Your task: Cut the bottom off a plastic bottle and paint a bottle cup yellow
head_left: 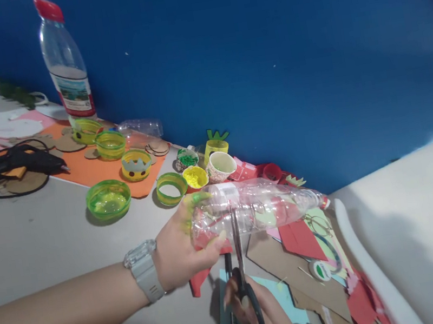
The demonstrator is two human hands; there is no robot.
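My left hand (191,248), with green and yellow paint on it and a grey watch at the wrist, grips the base end of a clear plastic bottle (264,206). The bottle lies sideways above the table, its red-tipped neck pointing right. In my right hand (265,313) is a pair of black-handled scissors (239,251), fingers through the loops. Their blades point up and overlap the bottle wall near its base end; whether they pierce the plastic I cannot tell.
Several green and yellow painted rings (108,201) sit on the table and an orange sheet (78,170). A glue gun (31,161) lies at left near an upright bottle (67,70). Paint cups (195,177) stand behind my hands. Cardboard (294,264) and red paper (301,241) lie right, by a blue panel (267,66).
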